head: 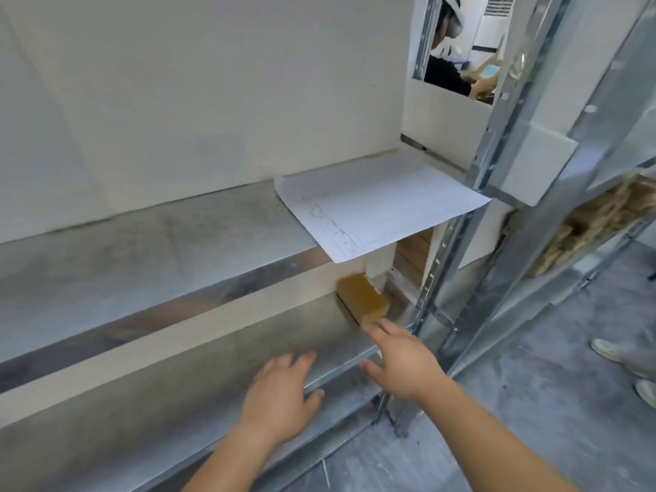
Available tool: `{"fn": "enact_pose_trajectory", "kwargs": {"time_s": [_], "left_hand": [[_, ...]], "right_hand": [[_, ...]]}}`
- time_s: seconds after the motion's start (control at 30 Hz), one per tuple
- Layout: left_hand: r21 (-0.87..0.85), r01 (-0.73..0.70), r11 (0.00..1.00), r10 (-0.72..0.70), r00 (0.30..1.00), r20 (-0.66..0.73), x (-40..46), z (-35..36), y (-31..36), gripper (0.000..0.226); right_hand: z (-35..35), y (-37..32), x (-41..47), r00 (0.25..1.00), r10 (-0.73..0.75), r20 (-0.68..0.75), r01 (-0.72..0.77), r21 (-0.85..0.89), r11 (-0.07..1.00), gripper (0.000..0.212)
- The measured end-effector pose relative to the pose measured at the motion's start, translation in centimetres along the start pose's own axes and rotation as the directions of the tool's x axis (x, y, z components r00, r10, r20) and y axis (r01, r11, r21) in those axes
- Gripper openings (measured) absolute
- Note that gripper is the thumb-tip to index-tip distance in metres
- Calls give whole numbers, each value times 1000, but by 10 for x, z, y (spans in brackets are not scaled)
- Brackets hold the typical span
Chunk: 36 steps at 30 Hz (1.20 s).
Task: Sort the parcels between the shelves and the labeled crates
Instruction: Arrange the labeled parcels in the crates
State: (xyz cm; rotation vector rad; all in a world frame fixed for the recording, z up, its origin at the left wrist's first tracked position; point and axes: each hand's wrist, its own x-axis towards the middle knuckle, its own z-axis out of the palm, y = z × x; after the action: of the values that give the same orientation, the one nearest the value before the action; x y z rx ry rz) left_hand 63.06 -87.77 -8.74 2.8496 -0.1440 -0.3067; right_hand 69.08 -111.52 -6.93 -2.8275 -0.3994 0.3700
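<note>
A small brown cardboard parcel (362,299) lies on the lower metal shelf (198,371), at its right end, close to the pale back wall and just beside the perforated steel upright (438,278). The right hand (401,356) reaches toward it with straight, spread fingers; its fingertips (369,326) touch or nearly touch the parcel's near corner, and I cannot tell which. It holds nothing. The left hand (280,395) is flat and wide, palm down, fingers spread over the front part of the same shelf, also holding nothing. On the upper shelf (142,250) a printed sheet of paper (376,204) lies at the right end, its corner hanging past the front edge. To the right is the grey floor (532,403), where another person's pale shoes (610,349) show at the frame edge.
</note>
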Motion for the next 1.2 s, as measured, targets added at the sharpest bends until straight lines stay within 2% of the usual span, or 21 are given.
{"fn": "enact_pose_trajectory", "kwargs": {"time_s": [0.17,0.3,0.43,0.53,0.63,0.73,0.83,0.87,0.93,1.03,1.13,1.2], "left_hand": [[-56,85,995,-80,994,81,63,19,47,70],[-16,113,993,-110,985,136,122,30,80,73],[-53,175,983,-166,976,138,171,41,104,70],[-130,245,961,-225,962,155,199,58,115,68],[-157,242,957,-214,961,175,215,81,115,69],[-311,251,917,-231,968,103,213,97,113,58],[-411,214,886,-273,958,-89,199,94,119,27],[-434,213,875,-294,947,-129,193,94,120,21],[-456,249,855,-348,926,-146,183,94,118,18],[-544,315,778,-442,889,-118,168,95,113,50],[-558,389,733,-479,878,-16,153,90,109,100],[-542,438,717,-498,866,40,139,86,107,124]], "right_hand": [[-7,62,60,998,-9,68,5,56,998,73],[-1,100,121,988,-49,144,42,51,998,80],[5,119,158,980,-77,184,68,54,996,82],[13,128,172,976,-88,198,66,115,991,80],[23,134,175,967,-144,211,109,170,979,68],[27,135,170,979,-162,122,133,221,966,47],[33,132,162,991,-132,37,118,253,960,32],[36,132,158,991,-132,16,122,277,953,35],[41,131,153,994,-114,3,103,403,909,60],[44,127,147,992,-87,90,18,588,809,105],[44,123,140,979,-114,171,-6,576,818,131],[44,119,135,963,-162,213,23,538,843,140]]}}
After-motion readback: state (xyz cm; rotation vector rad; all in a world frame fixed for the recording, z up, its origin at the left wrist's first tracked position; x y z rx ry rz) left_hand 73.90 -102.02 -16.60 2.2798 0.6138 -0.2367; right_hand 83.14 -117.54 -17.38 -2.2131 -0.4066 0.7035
